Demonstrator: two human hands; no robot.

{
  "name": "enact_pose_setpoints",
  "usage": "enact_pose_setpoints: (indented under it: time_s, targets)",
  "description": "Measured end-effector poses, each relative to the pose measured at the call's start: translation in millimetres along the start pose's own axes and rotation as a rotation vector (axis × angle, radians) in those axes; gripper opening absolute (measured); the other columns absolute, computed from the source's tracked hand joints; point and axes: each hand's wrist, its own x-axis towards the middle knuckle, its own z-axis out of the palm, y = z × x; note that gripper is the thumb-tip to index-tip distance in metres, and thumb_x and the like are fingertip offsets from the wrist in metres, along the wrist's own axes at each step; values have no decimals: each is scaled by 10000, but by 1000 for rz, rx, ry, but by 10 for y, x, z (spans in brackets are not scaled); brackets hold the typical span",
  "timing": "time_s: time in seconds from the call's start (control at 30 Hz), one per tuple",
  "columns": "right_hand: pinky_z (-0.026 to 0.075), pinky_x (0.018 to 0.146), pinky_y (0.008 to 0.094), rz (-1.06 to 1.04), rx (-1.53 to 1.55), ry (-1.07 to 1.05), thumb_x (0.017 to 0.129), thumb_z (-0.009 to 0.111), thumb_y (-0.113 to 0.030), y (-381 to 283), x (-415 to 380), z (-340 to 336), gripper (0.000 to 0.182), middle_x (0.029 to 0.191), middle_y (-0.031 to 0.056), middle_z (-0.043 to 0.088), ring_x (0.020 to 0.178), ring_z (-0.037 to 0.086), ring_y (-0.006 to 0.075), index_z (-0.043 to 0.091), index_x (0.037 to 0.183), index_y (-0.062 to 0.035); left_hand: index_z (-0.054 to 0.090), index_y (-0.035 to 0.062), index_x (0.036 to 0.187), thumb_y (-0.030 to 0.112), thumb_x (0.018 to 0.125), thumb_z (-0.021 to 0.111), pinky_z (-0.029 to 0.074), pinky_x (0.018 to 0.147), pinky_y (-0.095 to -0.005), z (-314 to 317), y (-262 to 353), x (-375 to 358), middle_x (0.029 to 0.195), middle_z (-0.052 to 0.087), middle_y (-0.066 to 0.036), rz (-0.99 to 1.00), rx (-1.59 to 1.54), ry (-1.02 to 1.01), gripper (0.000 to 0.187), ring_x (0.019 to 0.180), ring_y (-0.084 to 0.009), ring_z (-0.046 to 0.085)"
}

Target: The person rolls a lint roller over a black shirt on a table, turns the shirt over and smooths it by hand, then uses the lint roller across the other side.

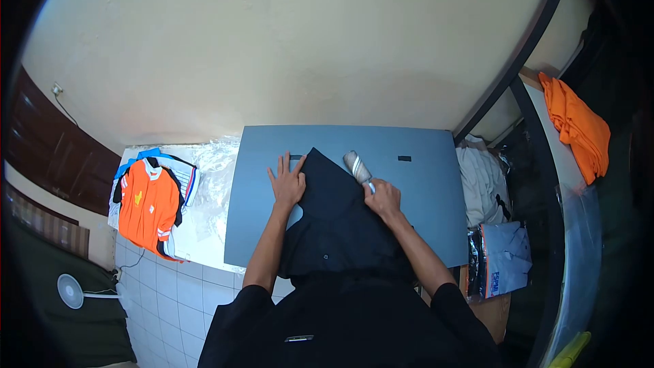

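Observation:
A black garment (332,197) with a pointed, hood-like top lies on the grey-blue board (429,218). Its lower part runs towards my body, where it is hard to tell from my black shirt. My left hand (289,182) rests at the left edge of the pointed part, fingers spread. In my right hand (383,199) is a lint roller (356,166), gripped by its handle. The roller's pale, striped head lies over the board, just right of the garment's right edge.
Orange and white jerseys (146,197) lie on a plastic-covered table to the left. Grey clothes (482,180) and a bagged light-blue garment (505,259) are stacked at right. Folded orange cloth (575,126) rests on a shelf. A white fan (71,292) stands lower left.

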Motion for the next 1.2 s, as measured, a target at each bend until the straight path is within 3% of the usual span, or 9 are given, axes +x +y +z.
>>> enact_pose_setpoints:
  time_s: [0.13, 0.27, 0.53, 0.73, 0.93, 1.07, 1.17, 1.2]
  targets:
    - [601, 791, 556, -88, 29, -67, 986, 695, -357, -111, -189, -19, 355, 1036, 215, 776, 887, 754, 452, 759, 1046, -14, 441, 321, 1676, 407, 1048, 576, 93, 1279, -743, -116, -63, -88, 1756, 292, -244, -125, -91, 21, 648, 1659, -418, 196]
    - [601, 711, 528, -432, 55, -270, 977, 716, -383, -235, -642, 112, 330, 960, 174, 761, 819, 745, 431, 744, 1010, -56, 436, 296, 1680, 509, 1027, 629, 57, 1289, -726, -190, -189, -261, 1767, 256, -255, -261, -168, 79, 714, 1669, -423, 153]
    - [606, 774, 558, -78, 35, -109, 991, 693, -377, -259, -211, 151, 338, 1003, 198, 780, 905, 759, 437, 760, 1004, -45, 445, 259, 1676, 712, 866, 745, -18, 1306, -684, -393, -319, -627, 1795, 178, -250, -442, -82, 17, 975, 1691, -402, 45]
    - [603, 781, 548, -328, 169, -233, 985, 712, -380, -689, -335, 373, 345, 1004, 190, 777, 902, 755, 435, 772, 1030, -43, 452, 250, 1669, 615, 842, 830, 6, 1324, -648, -322, -600, -620, 1798, 197, -221, -457, -279, -6, 980, 1687, -395, 86]
    - [613, 764, 545, -295, 95, -223, 992, 695, -370, -763, -144, 432, 356, 1059, 187, 786, 900, 770, 425, 778, 1060, -31, 470, 252, 1653, 524, 796, 902, 13, 1328, -640, -352, -511, -580, 1798, 202, -198, -502, -264, 20, 997, 1684, -386, 109]
    - [610, 753, 550, -44, 55, -60, 987, 698, -363, -654, 282, 531, 339, 948, 204, 788, 885, 769, 433, 784, 999, -35, 391, 293, 1689, 514, 766, 930, -18, 1322, -645, -337, -519, -546, 1806, 155, -203, -531, -295, 0, 1091, 1691, -373, 66]
    - [613, 765, 547, -104, 121, -136, 992, 696, -372, -880, 238, 492, 355, 982, 210, 791, 895, 770, 432, 788, 1022, -31, 346, 304, 1707, 524, 761, 931, -41, 1317, -644, -297, -551, -536, 1814, 119, -207, -535, -281, -23, 1134, 1697, -363, 33]
    - [618, 777, 543, -254, 139, -129, 987, 701, -373, -900, 129, 567, 364, 997, 210, 791, 902, 770, 434, 788, 1056, -27, 343, 304, 1709, 528, 761, 930, -48, 1316, -642, -272, -581, -523, 1817, 105, -209, -532, -275, -19, 1137, 1698, -361, 23]
